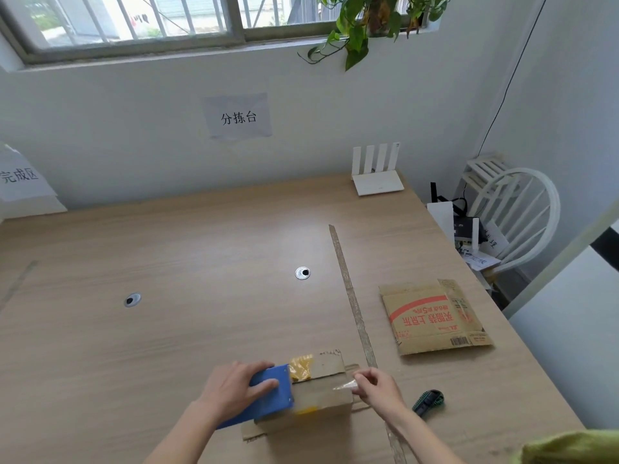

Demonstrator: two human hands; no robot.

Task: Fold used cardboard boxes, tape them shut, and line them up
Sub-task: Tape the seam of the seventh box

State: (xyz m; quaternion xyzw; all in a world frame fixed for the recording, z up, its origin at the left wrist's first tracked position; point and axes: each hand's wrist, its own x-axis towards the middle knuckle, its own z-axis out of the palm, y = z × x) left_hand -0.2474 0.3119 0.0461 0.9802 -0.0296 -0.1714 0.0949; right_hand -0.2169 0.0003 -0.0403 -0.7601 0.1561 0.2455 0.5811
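Observation:
A small brown cardboard box [321,393] with old yellow tape on it lies near the table's front edge. My left hand [234,386] grips a blue tape dispenser [268,396] pressed against the box's left end. My right hand [376,388] pinches the free end of a clear tape strip [345,385] at the box's right end. The tape stretches across the top of the box between my two hands. A flattened cardboard box [435,316] with red print lies on the table to the right.
A dark utility knife [428,400] lies just right of my right hand. A long strip of worn tape [351,296] runs down the wooden table [167,262]. A white router [378,182] stands at the back, a white chair [516,216] beyond the right edge.

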